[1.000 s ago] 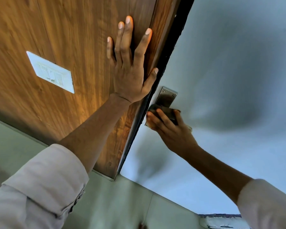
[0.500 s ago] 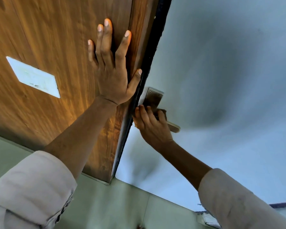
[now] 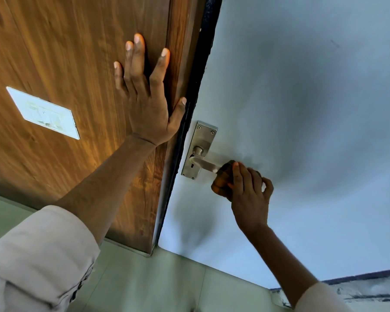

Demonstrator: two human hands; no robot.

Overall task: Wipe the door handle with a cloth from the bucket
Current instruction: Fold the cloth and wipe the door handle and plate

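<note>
Wiping the door handle
My right hand, clutching the cloth, had slid from plate to lever tip; left hand lay flat, holding nothing

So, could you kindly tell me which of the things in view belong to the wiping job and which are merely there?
Part of the job:
- brushed metal lever door handle
- brownish-orange cloth bunched over the lever's end
- right hand gripping the cloth

Just there:
- white rectangular switch plate
- brown wood-grain panel
- left hand, flat on that panel
</note>
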